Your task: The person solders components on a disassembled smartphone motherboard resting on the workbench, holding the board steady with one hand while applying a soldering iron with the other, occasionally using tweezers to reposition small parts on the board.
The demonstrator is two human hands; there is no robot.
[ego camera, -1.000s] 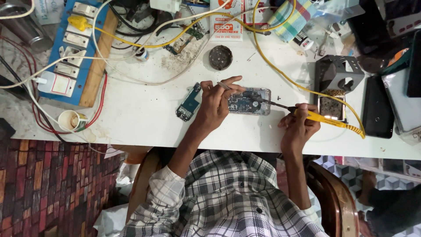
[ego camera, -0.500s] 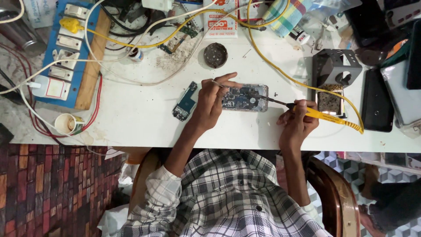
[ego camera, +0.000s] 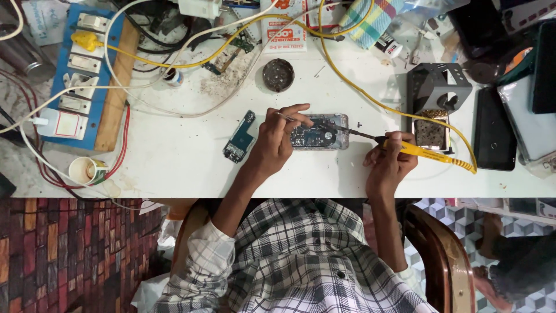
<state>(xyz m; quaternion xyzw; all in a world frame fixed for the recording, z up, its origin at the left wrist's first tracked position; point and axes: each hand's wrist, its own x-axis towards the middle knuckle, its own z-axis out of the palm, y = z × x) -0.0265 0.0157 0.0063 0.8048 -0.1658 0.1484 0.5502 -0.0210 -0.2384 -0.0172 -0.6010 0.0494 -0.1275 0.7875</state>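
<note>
The opened phone (ego camera: 319,134) lies mid-table, circuit side up, on the white worktop (ego camera: 174,156). The left hand (ego camera: 275,145) rests on its near end, fingers pinching thin tweezers (ego camera: 289,119) over the board. The right hand (ego camera: 389,162) grips a yellow soldering iron (ego camera: 425,152) — tip touching the phone. A loose circuit board (ego camera: 240,138) sits just left.

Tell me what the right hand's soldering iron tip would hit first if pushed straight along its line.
Probably the opened phone: the right hand aims the yellow soldering iron at its exposed board, just short of the left hand. Whether the tip touches is unclear.
</note>
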